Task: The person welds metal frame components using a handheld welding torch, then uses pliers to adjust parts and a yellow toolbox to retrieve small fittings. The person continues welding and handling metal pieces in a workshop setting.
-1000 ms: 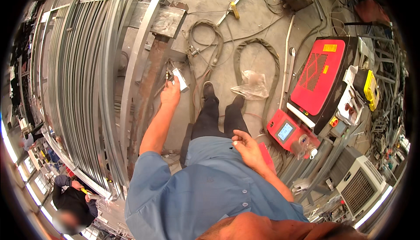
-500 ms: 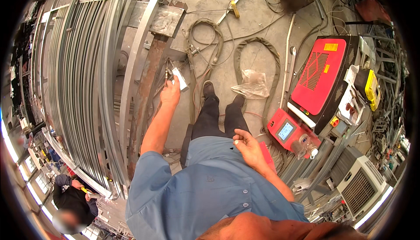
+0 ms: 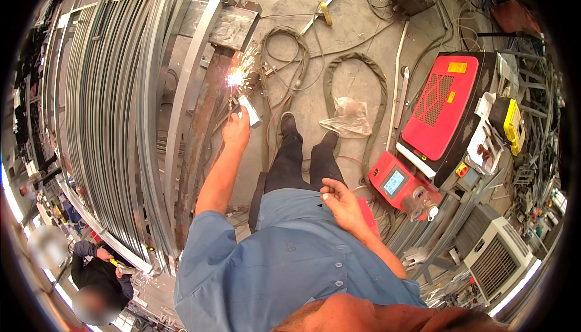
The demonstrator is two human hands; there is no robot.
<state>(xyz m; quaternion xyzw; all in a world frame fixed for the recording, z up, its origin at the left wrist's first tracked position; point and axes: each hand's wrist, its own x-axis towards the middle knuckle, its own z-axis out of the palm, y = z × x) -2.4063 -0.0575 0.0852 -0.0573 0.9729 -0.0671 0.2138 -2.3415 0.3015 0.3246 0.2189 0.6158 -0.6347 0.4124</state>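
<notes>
While sparks flare by the rusty beam, the left hand grips a white-bodied tool near them; the right hand curls by the blue shirt, its hold impossible to tell.

Sparks partly hide the rusty beam; a co-worker's head is blurred.

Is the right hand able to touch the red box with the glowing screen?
Probably yes: the right hand looks empty, and nothing seems to block its way to the red box with the glowing screen; the clear plastic bottle sits beside the screen.
</notes>
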